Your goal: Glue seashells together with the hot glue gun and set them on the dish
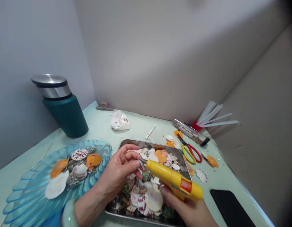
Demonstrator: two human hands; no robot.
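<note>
My right hand [183, 205] is wrapped round a yellow hot glue gun [170, 176], whose dark nozzle points left. At the nozzle's tip, my left hand [125, 162] pinches something small between thumb and fingers, mostly hidden; it may be a shell piece. Both hands are above a metal tray [148, 143] full of shells in white, orange and purple-striped colours. To the left, a blue shell-shaped plate [22, 195] bears several shells, among them an orange scallop shell [93, 160] and a white one [57, 186].
A teal bottle [66, 116] stands behind the plate. Scissors [190, 151] with red and yellow handles lie right of the tray. Glue sticks [209, 115] stand in a red cup [197, 125] at back right. A black phone-like slab [231, 206] lies front right; crumpled packaging [119, 120] lies behind.
</note>
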